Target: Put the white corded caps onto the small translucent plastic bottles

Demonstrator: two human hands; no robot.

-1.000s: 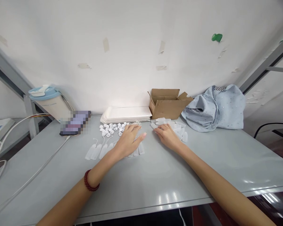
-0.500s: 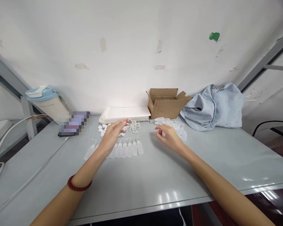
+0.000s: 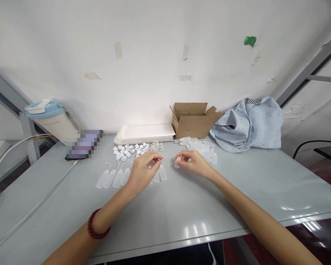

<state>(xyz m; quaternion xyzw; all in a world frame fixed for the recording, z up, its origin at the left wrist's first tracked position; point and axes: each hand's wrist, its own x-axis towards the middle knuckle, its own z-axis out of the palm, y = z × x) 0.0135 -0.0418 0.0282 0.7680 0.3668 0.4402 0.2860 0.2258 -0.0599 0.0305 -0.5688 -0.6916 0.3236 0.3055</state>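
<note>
My left hand (image 3: 143, 170) is closed in a pinch over the row of frosted, corded plastic pieces (image 3: 109, 179); what its fingertips hold, if anything, is too small to make out. Across a short gap, my right hand (image 3: 193, 162) pinches a small translucent plastic piece (image 3: 177, 164) whose lower end shows under the fingers. Behind the left hand lie scattered small white caps (image 3: 123, 151) and a tangle of white cords (image 3: 156, 146). A pile of loose translucent plastic pieces (image 3: 206, 151) is just beyond the right hand.
An open cardboard box (image 3: 195, 127) and a stack of white sheets (image 3: 146, 133) stand against the wall. At right is a light blue cloth bag (image 3: 248, 127). A phone (image 3: 84, 144) with its charging cable and a blue-lidded cup (image 3: 53, 119) are at left on the grey table (image 3: 165, 221).
My left hand has moved right and nearer from the caps and cords, and its fingers have pinched together. My right hand has come slightly nearer, now with a translucent piece between its fingertips.
</note>
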